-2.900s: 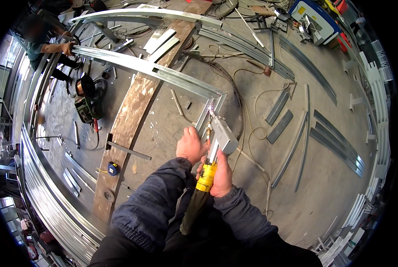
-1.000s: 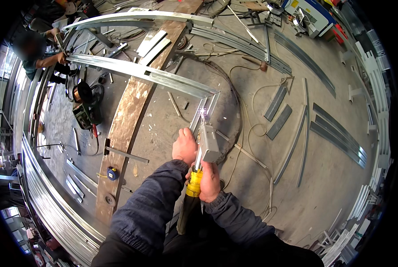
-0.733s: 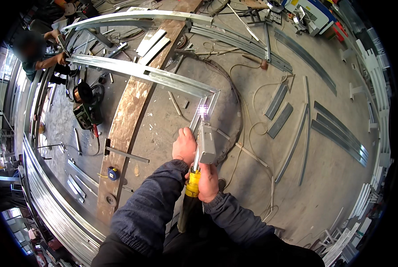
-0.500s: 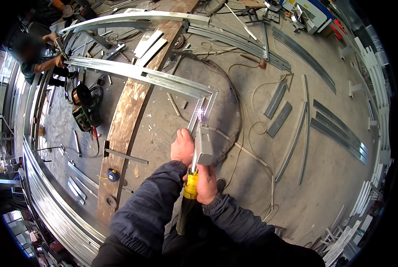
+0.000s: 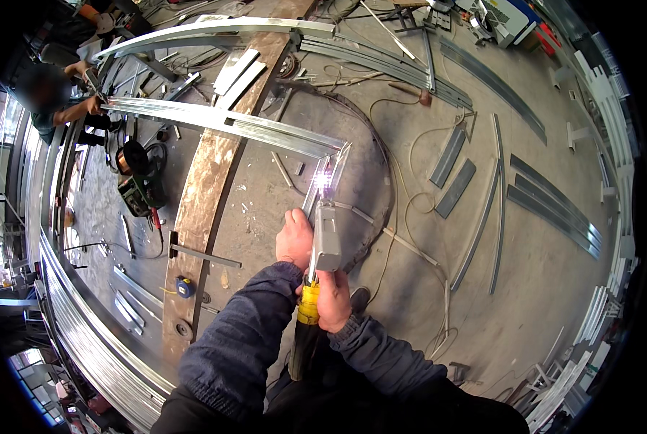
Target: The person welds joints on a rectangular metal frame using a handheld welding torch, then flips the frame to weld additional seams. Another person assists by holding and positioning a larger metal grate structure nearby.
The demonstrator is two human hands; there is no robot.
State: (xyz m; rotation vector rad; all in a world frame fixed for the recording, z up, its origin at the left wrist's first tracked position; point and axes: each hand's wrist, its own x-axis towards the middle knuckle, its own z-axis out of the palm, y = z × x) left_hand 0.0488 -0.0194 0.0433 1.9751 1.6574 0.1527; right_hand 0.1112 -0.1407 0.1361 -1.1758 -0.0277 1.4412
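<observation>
My right hand (image 5: 333,300) is closed round the handle of a handheld welding gun, beside a band of yellow tape (image 5: 309,304). The gun's grey, box-like body (image 5: 328,242) points away from me. At its tip, a bright white-violet spark (image 5: 322,180) glows on a narrow silvery metal bar (image 5: 311,200). My left hand (image 5: 294,237) is wrapped round that bar, left of the gun; its fingertips are partly hidden. The bar meets a long, shiny metal profile (image 5: 265,132) at a corner. At the far left, another person's hands (image 5: 90,105) are at the profile's other end.
A worn, rusty plank (image 5: 206,166) runs under the profile. On it lies a blue tape measure (image 5: 184,288). A green wire-feed machine (image 5: 141,189) stands to the left. Cables and hoses (image 5: 388,210) curve over the floor, with cut grey metal strips (image 5: 456,189) on the right.
The spark has grown brighter and shifted slightly toward me along the bar. The gun's tip has moved slightly left. Both hands keep their hold.
</observation>
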